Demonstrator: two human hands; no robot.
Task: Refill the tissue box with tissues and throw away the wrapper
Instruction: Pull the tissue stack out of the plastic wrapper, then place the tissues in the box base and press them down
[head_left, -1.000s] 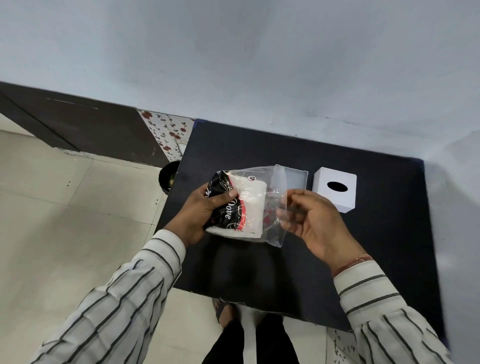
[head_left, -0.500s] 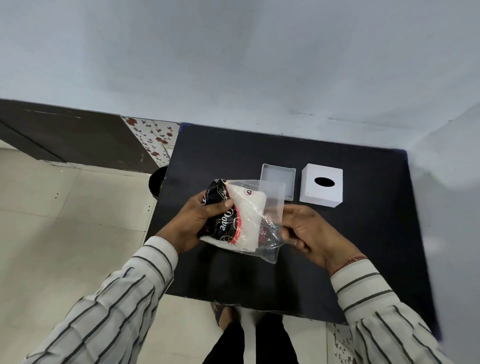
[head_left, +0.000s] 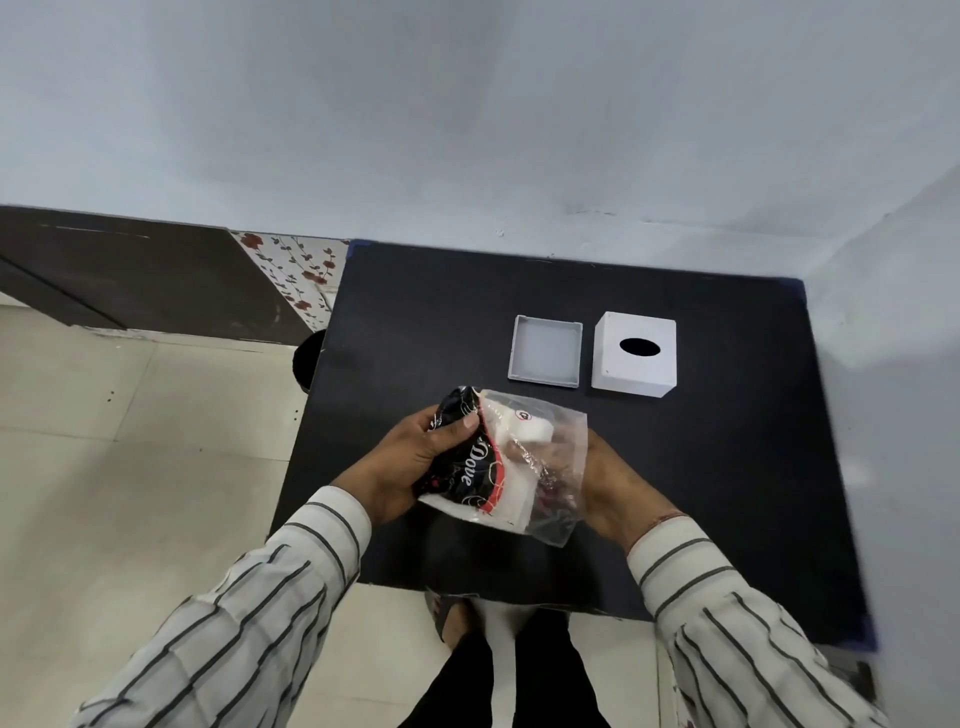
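Observation:
Over the black table (head_left: 727, 493) I hold a tissue pack (head_left: 496, 467) in a clear wrapper with a black and red printed end. My left hand (head_left: 402, 465) grips the printed end, thumb on top. My right hand (head_left: 608, 480) is at the open clear end (head_left: 558, 470), its fingers inside the plastic against the white tissues. Further back sit the white tissue box cover (head_left: 635, 355), oval slot up, and to its left the shallow white box base (head_left: 545, 351), lying open.
A dark round bin (head_left: 307, 359) peeks out beside the table's left edge, on the tiled floor (head_left: 130, 467). The table stands against a pale wall (head_left: 467, 130). My legs and one foot (head_left: 457, 621) are below the near table edge.
My right hand has gone from pinching the clear flap to reaching inside the wrapper's open end. The view has shifted, so the box parts now show clear of the pack.

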